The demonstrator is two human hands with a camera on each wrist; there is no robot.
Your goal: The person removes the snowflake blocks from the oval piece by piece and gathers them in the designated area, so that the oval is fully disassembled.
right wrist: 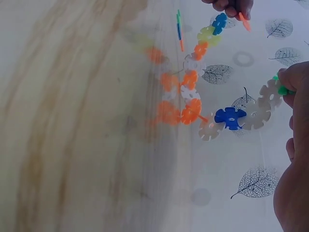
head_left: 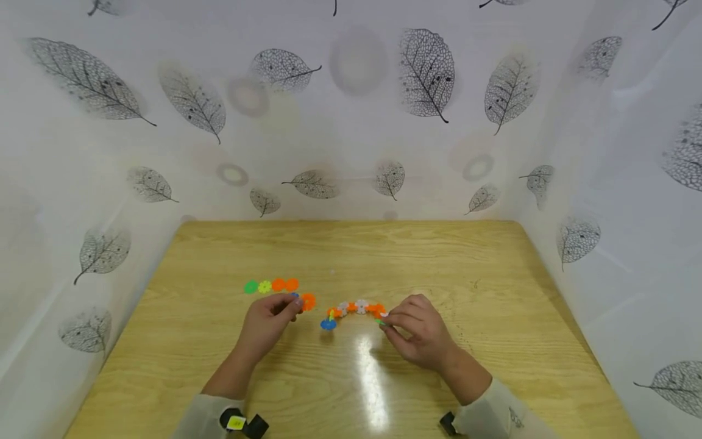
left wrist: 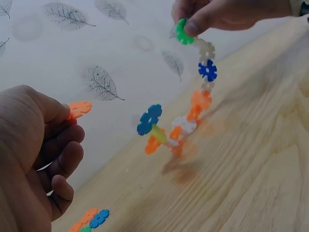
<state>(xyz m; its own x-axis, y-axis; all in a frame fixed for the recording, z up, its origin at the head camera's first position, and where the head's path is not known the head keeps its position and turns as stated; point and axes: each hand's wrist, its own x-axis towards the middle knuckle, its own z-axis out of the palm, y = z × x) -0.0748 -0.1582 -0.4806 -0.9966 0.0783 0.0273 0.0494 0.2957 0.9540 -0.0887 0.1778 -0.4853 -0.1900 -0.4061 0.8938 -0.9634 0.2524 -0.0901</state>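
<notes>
My left hand (head_left: 267, 323) pinches an orange notched flower-shaped disc (left wrist: 80, 109) between thumb and forefinger. My right hand (head_left: 419, 332) pinches a green notched disc (left wrist: 184, 32) at one end of a chain of interlocking discs. From there the chain (right wrist: 191, 92) runs through whitish, dark blue (right wrist: 230, 118), orange and white discs. At its other end come a yellow disc (right wrist: 208, 36) and a blue disc (head_left: 328, 324). That blue end lies between the two hands, apart from the orange disc in my left hand.
Loose discs lie on the wooden table (head_left: 439, 262) beyond my left hand: a green one (head_left: 250, 286), a yellow one (head_left: 265, 286) and orange ones (head_left: 279, 285). A blue disc (left wrist: 100, 218) lies among them. Leaf-patterned walls (head_left: 351, 134) enclose the table at the back and sides.
</notes>
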